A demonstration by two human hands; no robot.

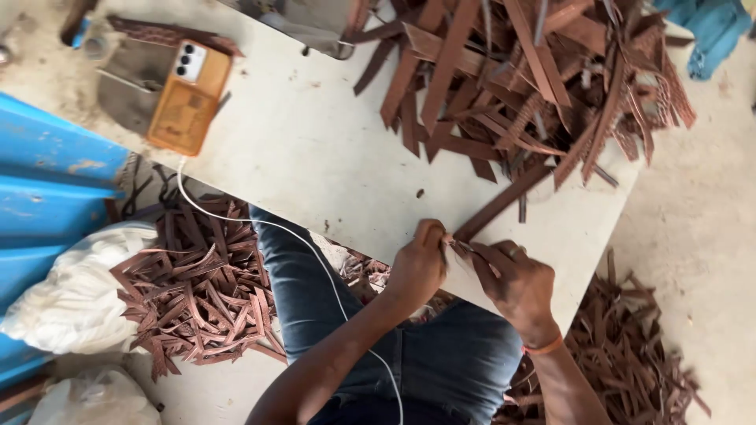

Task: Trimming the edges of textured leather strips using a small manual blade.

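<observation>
A long brown strip (504, 200) lies across the near edge of the white table (315, 149), running up toward a big heap of brown strips (520, 71). My left hand (419, 264) pinches the strip's near end with thumb and fingers. My right hand (516, 283), with an orange band at the wrist, grips the same end from the other side, fingers curled; a thin bit shows between the two hands. Both hands hover at the table's front edge above my lap in blue jeans.
An orange phone (187, 96) lies at the table's far left, its white cable (260, 224) trailing down over my leg. Piles of brown strips cover the floor at left (205, 291) and right (630, 354). White sacks (75, 295) and a blue panel (47, 181) stand at left.
</observation>
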